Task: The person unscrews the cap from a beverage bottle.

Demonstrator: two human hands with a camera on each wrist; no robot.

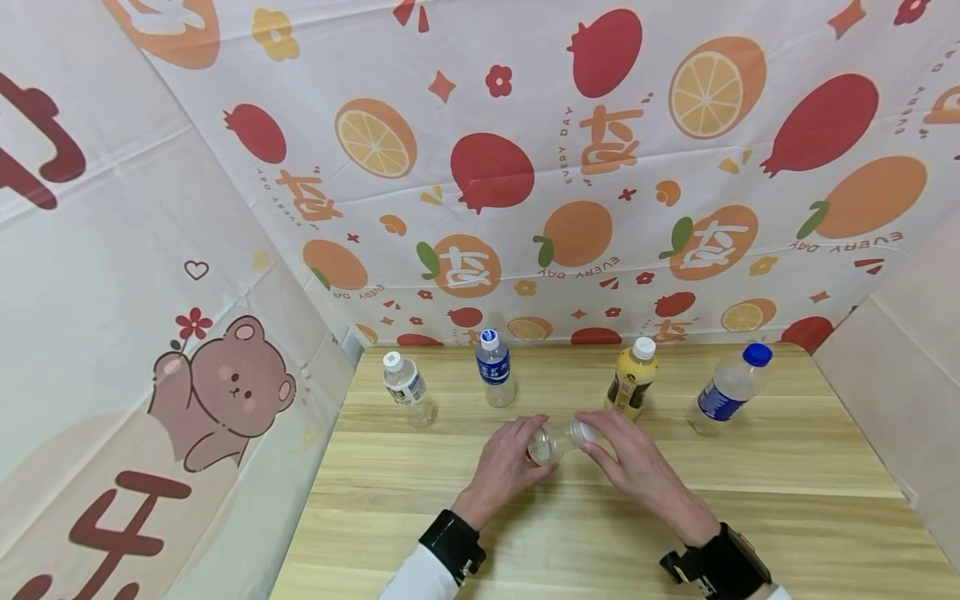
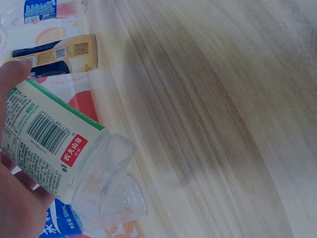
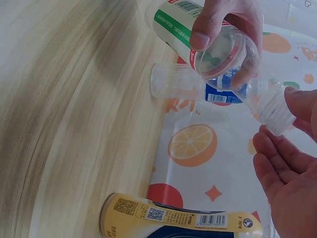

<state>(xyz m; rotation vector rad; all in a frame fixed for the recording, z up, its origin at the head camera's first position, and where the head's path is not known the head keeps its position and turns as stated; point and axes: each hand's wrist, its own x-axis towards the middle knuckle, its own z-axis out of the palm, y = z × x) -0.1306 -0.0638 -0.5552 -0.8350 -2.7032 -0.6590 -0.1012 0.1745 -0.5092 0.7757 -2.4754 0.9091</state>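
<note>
Above the table, a clear plastic bottle [image 1: 552, 444] is held tilted, its neck towards the right. My left hand [image 1: 506, 462] grips it round the body; in the left wrist view, a white label with a green edge and a barcode [image 2: 47, 134] shows beside the fingers. At the bottle's neck, the thumb and fingers of my right hand [image 1: 633, 462] pinch the whitish cap [image 3: 277, 116]. The cap sits at the neck; whether it is loose cannot be told.
Behind the hands stand a clear bottle with a white cap [image 1: 408, 392], a blue-labelled bottle [image 1: 495, 371], a yellow bottle [image 1: 630, 383] and a blue-capped bottle [image 1: 723, 400]. They are on a wooden table [image 1: 390, 517], with a fruit-print cloth [image 1: 540, 183] hanging behind it.
</note>
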